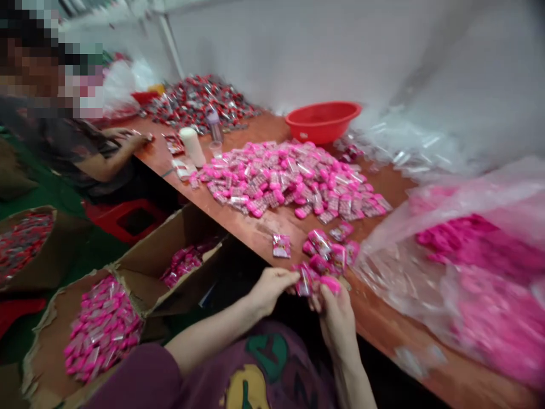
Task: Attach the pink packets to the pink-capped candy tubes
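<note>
My left hand [272, 289] is closed in a pinch on the edge of a small pink packet [304, 282] with a shiny see-through front. Close beside it, my right hand [338, 309] is closed on a bright pink rounded piece [330, 284], its thumb on top. Both hands are at the table's near edge, almost touching each other. Just beyond them lies a small cluster of pink packets [319, 241]. A flat pink printed square [281, 246] lies to its left. My fingertips are partly hidden and slightly blurred.
A large heap of pink packets [289, 176] covers the brown table [251, 227]. Behind it stands a red basin [323, 120]. At right sits a see-through plastic bag [395, 267] of pink pieces. Cardboard boxes [55, 324] stand lower left. A co-worker [97, 153] sits at far left.
</note>
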A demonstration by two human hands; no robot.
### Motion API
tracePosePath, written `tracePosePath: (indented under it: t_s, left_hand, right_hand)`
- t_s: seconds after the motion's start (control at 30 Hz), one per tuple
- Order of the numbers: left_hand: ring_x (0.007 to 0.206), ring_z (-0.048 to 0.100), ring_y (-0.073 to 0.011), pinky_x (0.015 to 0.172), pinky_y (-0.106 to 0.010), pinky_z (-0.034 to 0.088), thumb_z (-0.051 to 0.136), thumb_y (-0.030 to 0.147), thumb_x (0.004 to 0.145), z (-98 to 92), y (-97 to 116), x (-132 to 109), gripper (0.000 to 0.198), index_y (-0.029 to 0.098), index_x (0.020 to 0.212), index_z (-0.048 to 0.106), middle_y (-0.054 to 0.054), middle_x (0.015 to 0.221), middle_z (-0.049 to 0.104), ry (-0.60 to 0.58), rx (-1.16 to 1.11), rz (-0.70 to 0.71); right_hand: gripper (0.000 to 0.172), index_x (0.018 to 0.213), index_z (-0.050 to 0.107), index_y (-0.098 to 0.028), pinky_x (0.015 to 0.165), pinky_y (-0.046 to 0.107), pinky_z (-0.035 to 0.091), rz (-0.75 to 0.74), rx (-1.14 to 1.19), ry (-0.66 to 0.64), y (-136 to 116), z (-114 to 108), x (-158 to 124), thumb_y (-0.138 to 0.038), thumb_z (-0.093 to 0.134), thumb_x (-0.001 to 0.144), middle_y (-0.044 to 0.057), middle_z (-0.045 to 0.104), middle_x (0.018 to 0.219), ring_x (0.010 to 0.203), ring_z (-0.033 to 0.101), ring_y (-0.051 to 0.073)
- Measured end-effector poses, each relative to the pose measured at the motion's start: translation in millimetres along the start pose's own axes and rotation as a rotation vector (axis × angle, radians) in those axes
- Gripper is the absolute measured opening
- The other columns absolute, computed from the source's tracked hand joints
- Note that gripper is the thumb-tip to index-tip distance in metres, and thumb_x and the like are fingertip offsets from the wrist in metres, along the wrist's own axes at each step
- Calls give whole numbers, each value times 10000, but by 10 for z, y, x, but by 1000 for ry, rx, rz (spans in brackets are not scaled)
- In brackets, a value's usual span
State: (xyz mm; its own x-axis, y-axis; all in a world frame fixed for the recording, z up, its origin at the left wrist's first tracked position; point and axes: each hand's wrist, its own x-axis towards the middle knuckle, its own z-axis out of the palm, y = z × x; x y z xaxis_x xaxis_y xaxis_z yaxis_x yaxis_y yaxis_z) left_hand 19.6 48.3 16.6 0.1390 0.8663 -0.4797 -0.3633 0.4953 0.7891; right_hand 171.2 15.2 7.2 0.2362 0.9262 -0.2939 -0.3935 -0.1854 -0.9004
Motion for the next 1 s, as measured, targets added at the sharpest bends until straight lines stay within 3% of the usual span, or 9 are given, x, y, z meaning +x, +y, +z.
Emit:
tracePosePath:
  t_s: [0.1,0.2,0.43,0.6,0.73,0.83,1.0]
  left_hand:
    - [561,532,-104,607,-275,385,944,507,647,-43,73,-7,449,127,667,704,-12,597,635,68,-146,15]
    - [574,548,-89,613,-253,417,900,372,773,-88,105,22,323,134,722,688,2,639,646,92,-290,-7]
    - [640,587,-89,665,-237,477,765,305,941,-62,51,-65,211,135,830,709,-16,746,692,39,-363,-74]
    - [627,562,-93,651,-236,465,785,368,926,-7,-20,-104,293,145,758,696,-12,695,644,32,-268,5]
    - [627,526,-101,635,-245,447,847,438,850,81,-41,-218,357,141,723,697,-8,675,615,10,-208,30]
    - [649,520,-109,642,-241,437,878,484,796,89,-118,-252,389,142,711,712,-2,662,614,92,-120,8]
    - [700,520,-127,682,-240,435,868,528,786,20,-236,-164,389,157,739,758,-7,709,654,90,62,96]
  right_hand:
    - [344,929,547,-218,510,222,448,-16,98,-67,-94,49,-101,-421,803,821,-81,603,691,478,476,54]
    - [297,996,587,-221,520,228,494,-52,39,-86,-74,46,-156,-423,763,869,-72,616,720,517,576,75]
    - [317,1134,559,-239,381,156,385,-54,-87,-203,72,141,-313,-507,656,996,-49,702,841,472,561,41]
    - [382,1261,510,-263,372,159,330,-83,-55,-205,94,224,-331,-496,665,1000,-68,687,824,419,472,20]
    - [545,1378,442,-263,339,162,282,4,-40,-142,67,237,-384,-561,661,977,-85,659,761,376,438,29]
    - [650,1466,396,-239,325,159,267,96,-43,-137,54,182,-387,-596,632,977,-85,651,723,353,408,32]
    - [729,1522,396,-224,343,142,277,98,-89,-205,39,48,-343,-588,672,954,-81,653,705,365,383,24]
